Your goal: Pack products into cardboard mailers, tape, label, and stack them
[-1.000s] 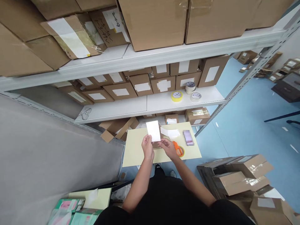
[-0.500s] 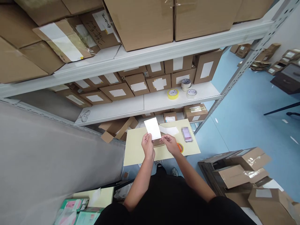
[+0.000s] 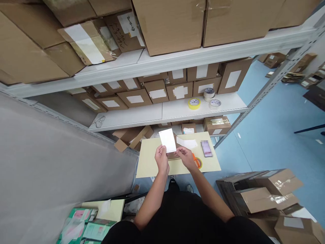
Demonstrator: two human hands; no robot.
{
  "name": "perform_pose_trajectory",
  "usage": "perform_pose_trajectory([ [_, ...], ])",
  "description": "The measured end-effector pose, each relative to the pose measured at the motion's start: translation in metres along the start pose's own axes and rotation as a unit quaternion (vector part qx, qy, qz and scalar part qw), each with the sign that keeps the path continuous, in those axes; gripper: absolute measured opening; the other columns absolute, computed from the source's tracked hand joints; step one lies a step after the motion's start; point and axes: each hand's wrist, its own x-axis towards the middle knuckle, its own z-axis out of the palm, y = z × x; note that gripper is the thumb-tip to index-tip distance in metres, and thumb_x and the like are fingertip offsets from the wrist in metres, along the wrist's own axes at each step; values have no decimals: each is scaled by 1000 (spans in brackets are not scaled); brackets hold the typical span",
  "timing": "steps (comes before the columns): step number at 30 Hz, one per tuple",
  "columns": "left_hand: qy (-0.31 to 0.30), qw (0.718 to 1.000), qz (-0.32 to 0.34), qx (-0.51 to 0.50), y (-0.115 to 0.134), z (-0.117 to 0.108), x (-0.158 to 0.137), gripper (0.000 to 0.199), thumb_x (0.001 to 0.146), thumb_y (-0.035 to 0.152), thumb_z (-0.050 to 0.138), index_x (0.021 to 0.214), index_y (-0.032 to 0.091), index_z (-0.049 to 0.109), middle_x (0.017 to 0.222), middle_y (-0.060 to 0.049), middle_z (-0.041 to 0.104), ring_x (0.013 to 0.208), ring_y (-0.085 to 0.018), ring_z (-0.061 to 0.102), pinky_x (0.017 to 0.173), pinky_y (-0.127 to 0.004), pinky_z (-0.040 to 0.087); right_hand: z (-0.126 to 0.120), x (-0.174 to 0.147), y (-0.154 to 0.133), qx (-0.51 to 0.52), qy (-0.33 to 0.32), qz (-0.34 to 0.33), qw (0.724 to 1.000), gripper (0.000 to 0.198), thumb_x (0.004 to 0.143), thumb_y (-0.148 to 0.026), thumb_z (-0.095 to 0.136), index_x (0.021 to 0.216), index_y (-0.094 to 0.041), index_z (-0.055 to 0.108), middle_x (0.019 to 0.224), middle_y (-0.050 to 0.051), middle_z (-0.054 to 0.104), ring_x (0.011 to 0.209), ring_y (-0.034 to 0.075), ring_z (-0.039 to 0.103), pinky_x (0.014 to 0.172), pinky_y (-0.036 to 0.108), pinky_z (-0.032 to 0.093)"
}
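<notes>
A white rectangular paper label (image 3: 168, 140) is held up above the small pale-yellow table (image 3: 147, 162). My left hand (image 3: 161, 158) pinches its lower left corner between thumb and fingers. At its lower right corner my right hand (image 3: 185, 156) has its fingertips pressed together; whether they grip the corner itself is too small to make out. Beneath the label lies a brown cardboard box (image 3: 173, 156), mostly covered by the label and hands. An orange tape dispenser (image 3: 197, 162) rests just right of my right hand. Behind it lies a white paper strip (image 3: 187, 142).
A pixelated purple item (image 3: 206, 149) lies at the table's right. Ahead, a metal shelf (image 3: 137, 118) carries labelled boxes, a yellow tape roll (image 3: 194, 103) and pale tape rolls (image 3: 215, 104). Stacked cartons (image 3: 259, 200) stand at right, green packages (image 3: 98, 230) at lower left, a grey wall (image 3: 50, 156) at left.
The camera view has turned slightly, so shelf and table appear shifted to the right. Both hands stay at the label's lower corners, and more of the orange tape dispenser shows.
</notes>
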Motion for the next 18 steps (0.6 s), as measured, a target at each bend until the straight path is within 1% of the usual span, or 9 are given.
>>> perform_pose_trajectory([
  [5, 21, 1000, 0, -23, 8, -8, 0, 51, 78, 51, 81, 110, 15, 66, 103, -10, 76, 87, -17, 71, 76, -27, 53, 12, 0, -4, 2, -6, 12, 1000, 20, 81, -44, 75, 81, -24, 70, 79, 2, 76, 75, 19, 70, 77, 34, 58],
  [9, 31, 999, 6, -28, 12, -11, 1, 50, 78, 51, 81, 110, 15, 65, 102, -10, 76, 85, -18, 71, 77, -29, 54, 17, 0, -2, 1, -13, 21, 1000, 22, 79, -44, 76, 81, -23, 71, 79, 3, 76, 73, 19, 70, 76, 35, 58],
  [13, 32, 999, 4, -29, 13, -13, -1, 51, 77, 51, 81, 110, 15, 65, 103, -11, 76, 87, -19, 72, 78, -31, 55, 20, 0, -1, 2, -13, 26, 1000, 23, 78, -45, 76, 80, -23, 70, 77, 3, 76, 74, 20, 71, 77, 35, 58],
  [18, 34, 999, 8, -30, 12, -15, -2, 51, 79, 51, 80, 112, 14, 64, 101, -11, 77, 85, -19, 72, 78, -30, 55, 19, -3, -4, -1, -9, 28, 1000, 22, 79, -44, 76, 80, -22, 71, 78, 3, 76, 73, 19, 70, 76, 35, 58],
])
